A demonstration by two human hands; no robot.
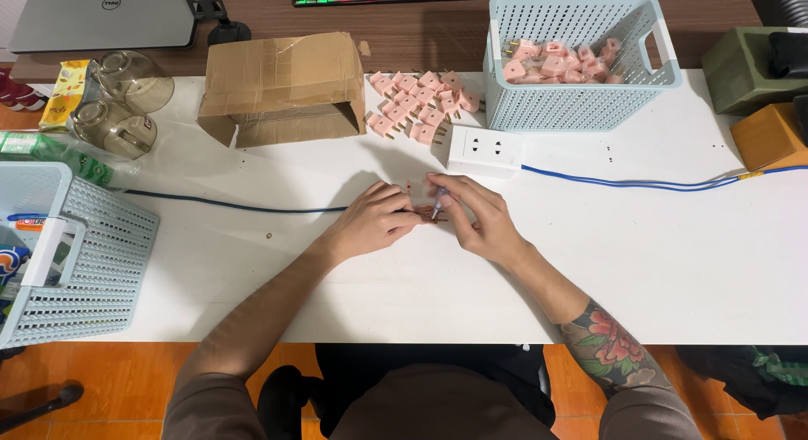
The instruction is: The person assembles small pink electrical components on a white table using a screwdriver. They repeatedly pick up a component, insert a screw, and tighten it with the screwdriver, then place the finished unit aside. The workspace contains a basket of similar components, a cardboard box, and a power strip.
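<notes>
Both hands meet at the middle of the white table [656, 263]. My left hand [370, 221] pins a small pink plug [423, 213] down on the tabletop; most of the plug is hidden by the fingers. My right hand [480, 217] grips a slim screwdriver [438, 202] whose tip rests on the plug. A group of several pink plugs [421, 107] lies farther back on the table. More pink plugs fill the light blue basket [581, 95] at the back right.
A white power strip [484, 149] with a blue cable [656, 184] lies behind the hands. An open cardboard box [282, 86] stands back left, beside two glass cups [118, 103]. A second blue basket [71, 255] sits at the left edge. A laptop and keyboard are behind.
</notes>
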